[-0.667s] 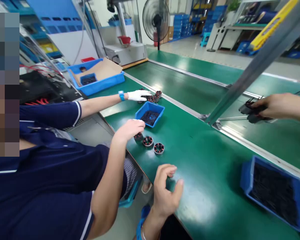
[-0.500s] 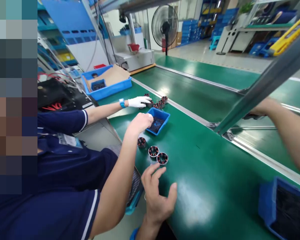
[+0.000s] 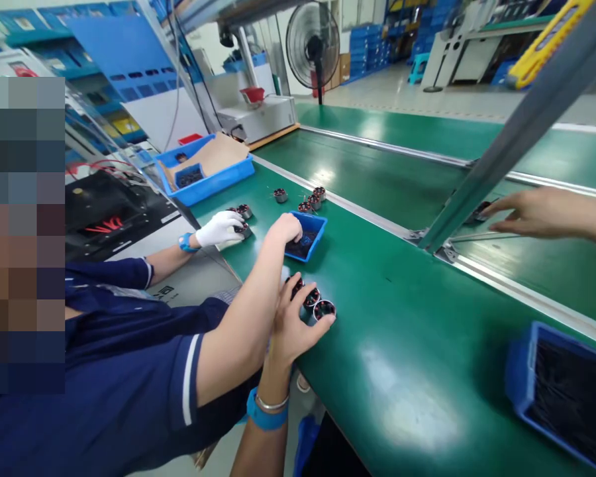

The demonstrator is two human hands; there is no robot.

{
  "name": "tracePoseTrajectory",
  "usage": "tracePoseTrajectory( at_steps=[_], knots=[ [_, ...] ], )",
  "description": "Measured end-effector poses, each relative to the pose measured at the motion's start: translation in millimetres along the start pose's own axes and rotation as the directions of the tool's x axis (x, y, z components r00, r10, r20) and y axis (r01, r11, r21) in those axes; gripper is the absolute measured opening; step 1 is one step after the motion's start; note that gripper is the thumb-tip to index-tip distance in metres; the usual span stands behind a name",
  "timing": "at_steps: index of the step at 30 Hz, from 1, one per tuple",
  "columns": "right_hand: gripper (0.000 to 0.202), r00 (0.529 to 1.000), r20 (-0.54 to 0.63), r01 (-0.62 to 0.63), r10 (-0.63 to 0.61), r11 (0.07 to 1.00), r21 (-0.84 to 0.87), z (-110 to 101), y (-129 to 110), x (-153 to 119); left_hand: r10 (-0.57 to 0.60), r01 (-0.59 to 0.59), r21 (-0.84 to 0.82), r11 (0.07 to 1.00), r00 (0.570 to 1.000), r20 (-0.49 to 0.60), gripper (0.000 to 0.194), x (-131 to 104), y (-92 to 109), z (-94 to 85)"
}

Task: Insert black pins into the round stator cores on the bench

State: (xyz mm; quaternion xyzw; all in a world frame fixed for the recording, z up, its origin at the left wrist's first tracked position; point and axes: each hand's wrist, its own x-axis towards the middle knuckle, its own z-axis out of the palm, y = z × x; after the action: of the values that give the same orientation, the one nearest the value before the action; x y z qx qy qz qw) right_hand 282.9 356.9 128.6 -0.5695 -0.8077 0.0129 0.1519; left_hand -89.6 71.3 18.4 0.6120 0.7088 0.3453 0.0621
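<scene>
Three round metal parts with red and black insides [image 3: 324, 311] stand close together at the green table's near edge. My left hand [image 3: 295, 324], with a blue band and a bracelet at the wrist, has its fingers and thumb curved around them. Out on the right, my right hand [image 3: 539, 213] is stretched over the green belt with fingers apart. Just past its fingertips a dark round part [image 3: 481, 212] lies on the belt, partly behind the slanted metal post [image 3: 496, 152].
A person in navy on the left reaches into a small blue tray [image 3: 320, 240]; their gloved hand touches dark round parts. More parts [image 3: 280, 195] stand beyond. A blue bin [image 3: 521, 377] of black pieces sits at the lower right.
My left hand has moved up onto the three parts, which stand closer together. My right hand has come out from behind the post. The person's gloved hand has moved left with a part.
</scene>
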Motion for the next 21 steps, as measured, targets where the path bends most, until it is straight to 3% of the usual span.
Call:
tracePoseTrajectory(
  at_steps=[1,2,6,9,11,12,15,16,18,21],
  knots=[
    [0.039,0.984,0.169,0.061,-0.055,0.998,-0.026,-8.9,-7.7,-25.7,0.041,-0.041,-0.005,0.999,0.999,0.012,0.056,-5.4,6.5,2.6],
    [0.036,0.956,0.259,0.149,-0.137,0.989,-0.027,-16.3,-18.7,-55.0,0.077,-0.076,-0.014,0.997,0.997,0.03,0.056,-11.2,14.3,6.1],
    [0.025,0.905,0.246,0.323,-0.348,0.937,0.136,-21.5,-86.8,-181.3,0.227,-0.207,-0.121,0.971,0.957,0.179,0.067,-31.4,49.9,25.0],
    [0.04,0.905,0.324,0.216,-0.277,0.953,0.212,0.2,-136.9,-244.7,0.376,-0.295,-0.265,0.918,0.859,0.346,0.066,-38.1,70.8,36.1],
    [0.045,0.902,0.372,0.113,-0.219,0.952,0.285,17.9,-155.7,-266.4,0.458,-0.33,-0.352,0.876,0.798,0.392,0.058,-42.3,80.2,37.2],
    [0.043,0.906,0.378,0.064,-0.189,0.946,0.318,25.5,-160.3,-273.7,0.464,-0.331,-0.371,0.868,0.806,0.366,0.053,-46.2,83.8,35.2],
    [0.038,0.936,0.343,-0.053,-0.082,0.929,0.367,39.8,-162.4,-291.9,0.286,-0.216,-0.332,0.918,0.941,0.179,0.034,-69.1,92.9,19.8],
    [0.04,0.943,0.331,-0.088,-0.042,0.925,0.369,41.9,-161.2,-298.4,0.208,-0.148,-0.316,0.937,0.964,0.166,0.031,-79.9,96.1,13.5],
    [0.043,0.939,0.344,-0.155,0.02,0.916,0.37,43.7,-158.2,-311.6,0.15,-0.058,-0.295,0.954,0.942,0.302,0.031,-102.6,103.8,4.0],
    [0.041,0.917,0.396,-0.225,0.048,0.882,0.413,44.1,-154.0,-326.0,0.205,-0.068,-0.292,0.954,0.858,0.471,0.027,-127.3,116.9,6.0]
  ],
)
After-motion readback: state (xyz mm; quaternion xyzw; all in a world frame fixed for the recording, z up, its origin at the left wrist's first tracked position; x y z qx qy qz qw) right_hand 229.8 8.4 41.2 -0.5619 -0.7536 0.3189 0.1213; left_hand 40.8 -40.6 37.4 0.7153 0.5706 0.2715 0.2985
